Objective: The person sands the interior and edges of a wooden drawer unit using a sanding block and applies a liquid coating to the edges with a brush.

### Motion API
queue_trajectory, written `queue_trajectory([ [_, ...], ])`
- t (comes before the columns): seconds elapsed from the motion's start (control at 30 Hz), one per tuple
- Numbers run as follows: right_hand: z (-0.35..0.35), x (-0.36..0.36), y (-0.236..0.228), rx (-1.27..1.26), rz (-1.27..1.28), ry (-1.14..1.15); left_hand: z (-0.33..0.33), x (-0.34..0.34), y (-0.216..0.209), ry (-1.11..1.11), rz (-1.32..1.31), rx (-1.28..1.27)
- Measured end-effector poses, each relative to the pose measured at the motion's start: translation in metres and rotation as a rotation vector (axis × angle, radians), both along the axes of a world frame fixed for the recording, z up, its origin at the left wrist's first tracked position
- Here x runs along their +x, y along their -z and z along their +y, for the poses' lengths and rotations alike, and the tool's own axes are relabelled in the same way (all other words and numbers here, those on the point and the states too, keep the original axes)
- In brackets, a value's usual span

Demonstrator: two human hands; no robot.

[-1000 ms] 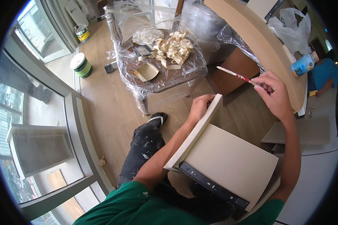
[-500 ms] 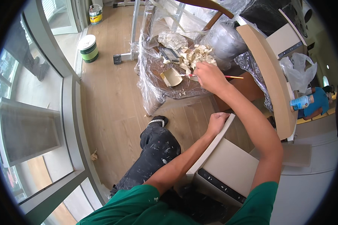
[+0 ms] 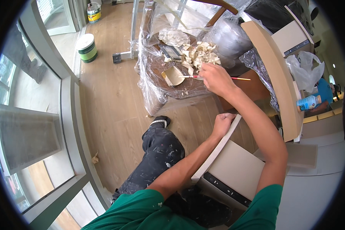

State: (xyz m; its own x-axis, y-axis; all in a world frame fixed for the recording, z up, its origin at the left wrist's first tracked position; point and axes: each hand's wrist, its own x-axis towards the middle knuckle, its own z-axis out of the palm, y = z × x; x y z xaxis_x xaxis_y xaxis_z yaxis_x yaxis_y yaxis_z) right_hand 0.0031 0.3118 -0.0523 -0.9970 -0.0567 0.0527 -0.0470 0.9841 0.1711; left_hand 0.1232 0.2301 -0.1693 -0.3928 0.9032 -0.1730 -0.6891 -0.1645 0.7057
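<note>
My right hand [image 3: 217,79] pinches a slim paintbrush [image 3: 242,79] with a red handle. Its tip reaches the edge of a small open tray [image 3: 173,76], which holds something pale and sits on a plastic-wrapped brown seat [image 3: 151,82]. Closer to me, my left hand [image 3: 223,124] is closed around the far end of a pale drawer front [image 3: 217,147]. The drawer [image 3: 237,162] lies tilted by my lap, a dark slide rail [image 3: 226,188] along its side. Crumpled tape scraps [image 3: 201,54] are heaped just beyond my right hand.
A long cardboard piece [image 3: 274,78] stands at the right, beside a blue-labelled bottle [image 3: 308,103] and a plastic bag [image 3: 306,69]. Paint buckets [image 3: 87,48] stand far left near the glass doors. A person in blue [image 3: 324,92] is at the far right.
The view has shifted slightly. Both my hands keep their grips, and the brush tip stays at the tray. The person in blue at the far right has changed posture.
</note>
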Motion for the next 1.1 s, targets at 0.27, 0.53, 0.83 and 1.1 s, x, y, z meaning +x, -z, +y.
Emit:
queue_trajectory([
  [0.27,-0.007,0.017,0.004,-0.017,0.034,-0.047,0.009,0.003,0.008,-0.035,-0.078,0.065],
  [0.53,-0.002,0.049,-0.017,-0.057,0.048,0.009,-0.003,-0.005,-0.003,0.013,-0.036,0.006],
  [0.83,-0.046,0.176,-0.113,-0.498,0.291,0.267,-0.004,-0.017,0.002,-0.004,0.056,-0.009],
  [1.1,-0.065,0.279,-0.110,-0.689,0.357,0.504,-0.001,-0.024,0.010,0.064,0.212,-0.097],
])
